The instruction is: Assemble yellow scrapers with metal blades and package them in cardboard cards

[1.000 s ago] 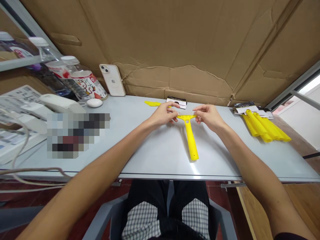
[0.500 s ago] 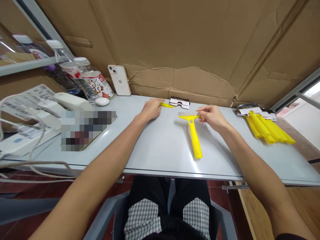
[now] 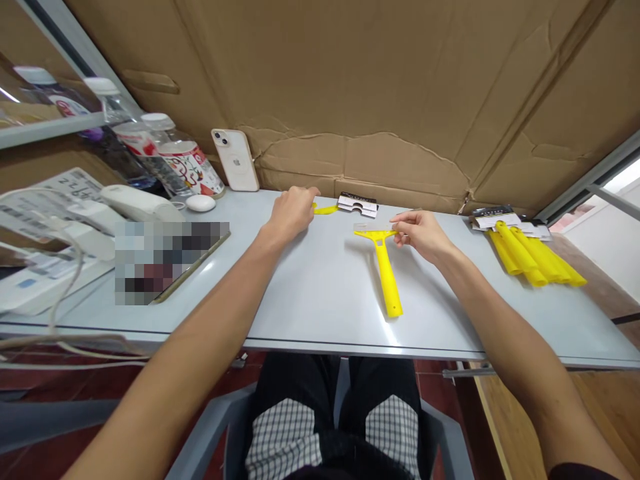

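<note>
A yellow scraper (image 3: 388, 277) with a T-shaped head is held in my right hand (image 3: 417, 233). Thumb and fingers pinch the right end of its head, and the handle points down toward the table's front edge. A thin clear strip runs along the top of that head. Farther left, my left hand (image 3: 294, 212) is closed over a small flat yellow piece (image 3: 327, 210), whose left end is hidden under the fingers. Between the hands, at the back, lies a folded black-and-white card (image 3: 358, 204).
Several yellow scraper handles (image 3: 531, 257) with cards lie at the right. On the left are a phone leaning on the cardboard (image 3: 236, 160), bottles (image 3: 187, 167), a white oval object (image 3: 201, 203), a blurred-out flat item (image 3: 173, 263), and white cables with a power strip (image 3: 55, 283).
My left hand has slid a little to the left, and the yellow piece has moved with it. My right hand and the scraper are nearly still; the view has shifted slightly.
</note>
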Available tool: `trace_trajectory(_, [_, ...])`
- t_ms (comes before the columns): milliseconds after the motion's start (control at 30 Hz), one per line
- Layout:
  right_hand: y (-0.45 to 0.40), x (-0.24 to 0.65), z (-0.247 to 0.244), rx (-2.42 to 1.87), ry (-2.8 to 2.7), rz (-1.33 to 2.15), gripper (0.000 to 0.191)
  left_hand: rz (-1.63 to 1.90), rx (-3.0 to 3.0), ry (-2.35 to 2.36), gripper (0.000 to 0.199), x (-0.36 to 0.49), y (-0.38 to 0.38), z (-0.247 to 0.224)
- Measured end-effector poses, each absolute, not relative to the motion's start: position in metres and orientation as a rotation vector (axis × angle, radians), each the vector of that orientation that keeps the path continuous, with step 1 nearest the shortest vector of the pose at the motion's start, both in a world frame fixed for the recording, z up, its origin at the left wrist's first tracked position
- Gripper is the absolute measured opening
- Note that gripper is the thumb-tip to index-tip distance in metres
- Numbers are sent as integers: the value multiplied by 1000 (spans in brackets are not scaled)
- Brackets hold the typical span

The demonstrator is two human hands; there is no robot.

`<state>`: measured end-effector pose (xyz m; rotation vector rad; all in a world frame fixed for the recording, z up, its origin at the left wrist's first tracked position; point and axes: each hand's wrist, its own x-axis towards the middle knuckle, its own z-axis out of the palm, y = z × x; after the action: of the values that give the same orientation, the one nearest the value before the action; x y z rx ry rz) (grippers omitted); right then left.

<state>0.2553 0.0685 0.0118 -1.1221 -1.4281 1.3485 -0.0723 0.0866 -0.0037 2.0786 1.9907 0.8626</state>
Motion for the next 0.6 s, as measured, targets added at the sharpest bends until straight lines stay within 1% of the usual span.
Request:
trace_trajectory(100, [69,256,11,-1126,-1431,1353,18,881,2117,2028,51,-68,84,4])
trace_trajectory(233, [69,256,10,-1126,-1430,1360,19,1115,2007,1879,42,-60,83,12])
trace_trajectory(367, [70,257,9,-1124,-1427,1366,18,1375,1611,1643,28,-50,79,21])
trace_trajectory(467, [71,257,9,-1125,-1431,1365,18,1458,1283,1399,21,-42,72,29])
trace_trajectory(600, [72,257,8,-1118,-1437,1362,18,1426,1100,1254,23,-35,62,38])
